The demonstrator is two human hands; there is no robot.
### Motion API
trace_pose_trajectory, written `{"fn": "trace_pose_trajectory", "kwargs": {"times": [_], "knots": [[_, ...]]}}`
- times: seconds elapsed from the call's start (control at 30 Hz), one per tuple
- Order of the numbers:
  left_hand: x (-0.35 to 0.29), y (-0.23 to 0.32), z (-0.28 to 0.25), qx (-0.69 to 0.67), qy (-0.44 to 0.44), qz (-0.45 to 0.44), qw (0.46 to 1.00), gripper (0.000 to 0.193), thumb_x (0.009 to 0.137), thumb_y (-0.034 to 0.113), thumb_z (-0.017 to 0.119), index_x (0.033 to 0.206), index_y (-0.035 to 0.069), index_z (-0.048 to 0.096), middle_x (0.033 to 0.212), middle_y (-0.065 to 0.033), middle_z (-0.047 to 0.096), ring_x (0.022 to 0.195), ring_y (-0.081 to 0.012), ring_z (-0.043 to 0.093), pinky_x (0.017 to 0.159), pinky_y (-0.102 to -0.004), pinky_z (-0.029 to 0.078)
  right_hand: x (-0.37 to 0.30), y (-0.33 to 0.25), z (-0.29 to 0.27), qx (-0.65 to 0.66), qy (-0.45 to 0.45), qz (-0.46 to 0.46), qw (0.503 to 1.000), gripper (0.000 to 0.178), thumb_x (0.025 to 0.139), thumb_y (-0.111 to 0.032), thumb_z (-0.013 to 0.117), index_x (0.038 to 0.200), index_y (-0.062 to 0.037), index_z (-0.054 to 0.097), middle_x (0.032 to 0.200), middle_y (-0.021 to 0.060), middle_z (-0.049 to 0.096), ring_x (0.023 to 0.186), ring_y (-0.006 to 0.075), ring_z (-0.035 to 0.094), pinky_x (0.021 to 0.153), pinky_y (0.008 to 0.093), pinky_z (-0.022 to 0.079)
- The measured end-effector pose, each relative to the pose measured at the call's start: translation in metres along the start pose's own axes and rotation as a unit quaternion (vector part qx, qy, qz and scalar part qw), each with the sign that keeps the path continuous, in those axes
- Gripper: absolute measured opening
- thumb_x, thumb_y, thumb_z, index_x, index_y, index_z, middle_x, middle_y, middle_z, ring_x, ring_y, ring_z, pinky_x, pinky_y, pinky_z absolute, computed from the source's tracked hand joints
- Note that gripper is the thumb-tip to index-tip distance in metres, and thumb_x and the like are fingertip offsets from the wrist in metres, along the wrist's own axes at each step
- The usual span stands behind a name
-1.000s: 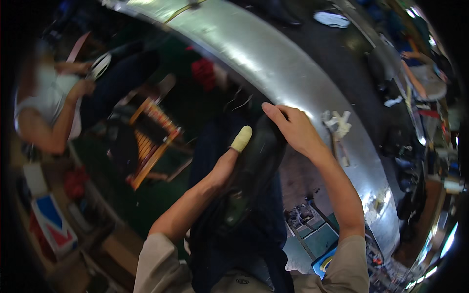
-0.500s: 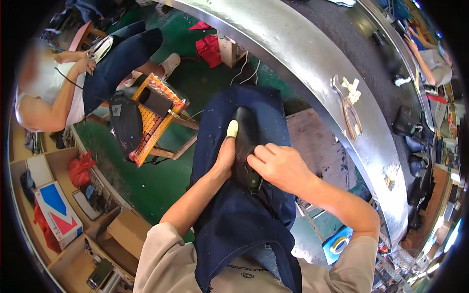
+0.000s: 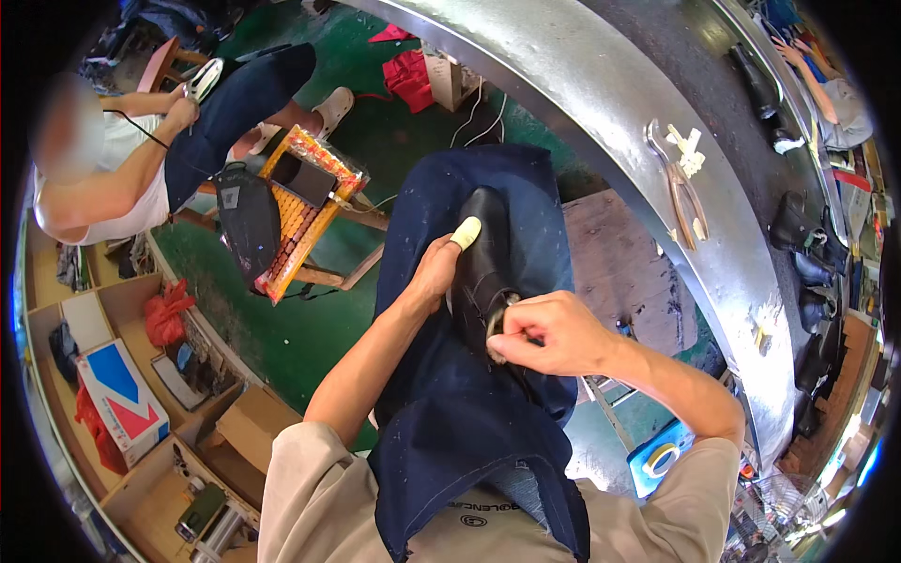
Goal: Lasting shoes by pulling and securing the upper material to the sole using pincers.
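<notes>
A black leather shoe point(image 3: 484, 235) rests on the dark blue apron point(image 3: 422, 225) over my lap, toe pointing away from me. My left hand point(image 3: 439, 269) grips its left side, with the thumb laid on top of the upper; a pale yellow cover sits on that thumb, and the other fingers are hidden. At the shoe's opening my right hand point(image 3: 554, 335) is closed, thumb and fingers curled together over the heel end. Whatever it pinches there is too small or covered to name.
Beside me on the right curves a metal bench edge point(image 3: 601, 103) with pincers point(image 3: 676, 188) and pale scraps point(image 3: 688, 150). Black shoes point(image 3: 798, 225) line the belt beyond. A stool point(image 3: 300, 216) carries a black bag point(image 3: 246, 220); a person point(image 3: 113, 169) sits at left, above wooden compartments point(image 3: 122, 310).
My right hand has drawn back from the shoe's upper to its opening, turning with fingers curled. The left thumb has shifted slightly right over the shoe, and the view has moved a little.
</notes>
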State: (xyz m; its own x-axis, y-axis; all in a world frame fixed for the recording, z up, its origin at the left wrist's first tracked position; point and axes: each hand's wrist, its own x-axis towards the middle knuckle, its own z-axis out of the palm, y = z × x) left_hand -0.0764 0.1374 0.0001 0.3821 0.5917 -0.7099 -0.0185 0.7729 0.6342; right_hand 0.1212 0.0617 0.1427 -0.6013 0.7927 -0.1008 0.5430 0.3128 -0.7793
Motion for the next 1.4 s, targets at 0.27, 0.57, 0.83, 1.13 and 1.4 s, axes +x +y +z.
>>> {"fn": "trace_pose_trajectory", "kwargs": {"times": [0.27,0.57,0.83,1.13,1.4], "knots": [[-0.005,0.007,0.000,-0.049,0.020,-0.036,0.998,0.045,0.109,0.029,0.044,0.135,-0.004,0.061,0.121,-0.0131,0.070,0.107,-0.0203,0.069,0.097,-0.0348,0.053,-0.001,-0.015,0.015,0.094,0.133,-0.001,0.987,0.027,0.091,-0.021,0.077,0.074,-0.0070,0.061,0.071,0.0071,0.062,0.061,0.0266,0.064,0.055,0.0370,0.048],[-0.008,0.004,0.006,-0.125,0.011,-0.022,0.992,0.069,0.108,0.059,0.041,0.142,0.002,0.059,0.124,-0.0146,0.070,0.103,-0.0215,0.072,0.090,-0.0364,0.060,0.018,0.006,0.012,0.082,0.039,0.044,0.995,0.020,0.100,-0.029,0.065,0.096,-0.0101,0.070,0.086,0.0118,0.072,0.075,0.0350,0.070,0.066,0.0452,0.055],[-0.025,0.068,0.024,-0.230,-0.031,0.189,0.954,0.085,0.106,0.070,0.022,0.131,0.001,0.065,0.127,-0.0147,0.069,0.116,-0.0235,0.067,0.101,-0.0365,0.055,-0.031,0.072,-0.105,-0.283,0.446,0.252,0.811,0.023,0.099,-0.020,0.069,0.118,-0.0065,0.073,0.114,0.0110,0.070,0.103,0.0274,0.068,0.091,0.0394,0.053],[0.006,0.045,0.012,0.102,0.042,0.244,0.964,0.060,0.090,-0.009,0.058,0.147,0.010,0.047,0.129,-0.0079,0.059,0.124,-0.0187,0.057,0.107,-0.0329,0.045,-0.042,0.112,-0.108,-0.350,0.388,0.276,0.807,0.037,0.105,-0.032,0.061,0.127,-0.0050,0.068,0.109,0.0089,0.065,0.103,0.0261,0.063,0.094,0.0426,0.048],[-0.016,0.053,0.016,0.272,0.011,0.381,0.884,0.051,0.096,0.012,0.061,0.145,0.008,0.050,0.148,-0.0160,0.053,0.148,-0.0347,0.042,0.122,-0.0421,0.031,0.000,0.036,-0.005,0.556,0.055,0.275,0.783,0.046,0.111,-0.036,0.051,0.140,-0.0016,0.055,0.119,0.0089,0.071,0.101,0.0137,0.072,0.073,0.0263,0.056]]}}
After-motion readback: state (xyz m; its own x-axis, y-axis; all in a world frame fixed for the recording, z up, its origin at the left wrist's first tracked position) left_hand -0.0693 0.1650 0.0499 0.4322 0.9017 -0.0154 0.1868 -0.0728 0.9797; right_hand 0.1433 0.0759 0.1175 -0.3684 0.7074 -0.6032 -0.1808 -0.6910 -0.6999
